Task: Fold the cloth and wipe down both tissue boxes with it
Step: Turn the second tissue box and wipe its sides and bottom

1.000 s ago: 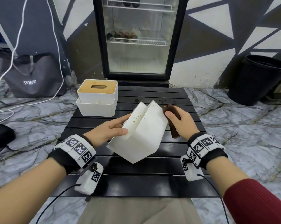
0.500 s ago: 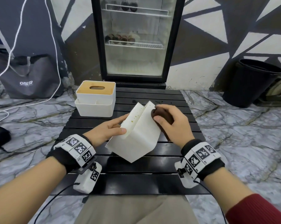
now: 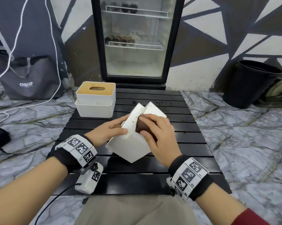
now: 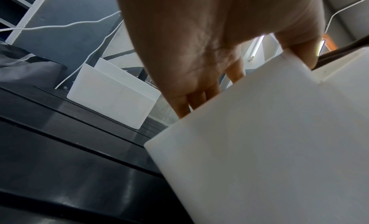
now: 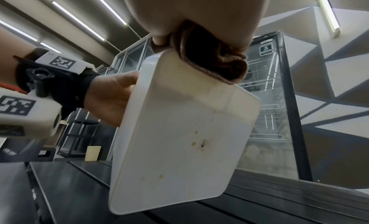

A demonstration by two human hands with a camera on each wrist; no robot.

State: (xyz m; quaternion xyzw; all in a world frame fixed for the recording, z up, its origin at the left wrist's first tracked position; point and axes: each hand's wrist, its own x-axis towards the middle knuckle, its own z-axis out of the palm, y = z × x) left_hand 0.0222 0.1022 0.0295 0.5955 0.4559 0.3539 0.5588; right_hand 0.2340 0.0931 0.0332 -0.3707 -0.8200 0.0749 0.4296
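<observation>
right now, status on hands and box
Left hand gripping tilted white plastic tissue box. Right hand pressing folded brown cloth on it. Stains remain. Nothing blocking.

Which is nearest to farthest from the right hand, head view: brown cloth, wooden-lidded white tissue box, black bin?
1. Brown folded cloth: under the right hand, gripped against the tilted white box.
2. Wooden-lidded white tissue box: table's far left.
3. Black plastic bin: floor, far right.

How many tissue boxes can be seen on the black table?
2. One tissue box with a wooden lid stands at the table's far left. The other tissue box, stained, is tilted at the centre, gripped by the left hand while the right hand presses the brown cloth on it.
</observation>
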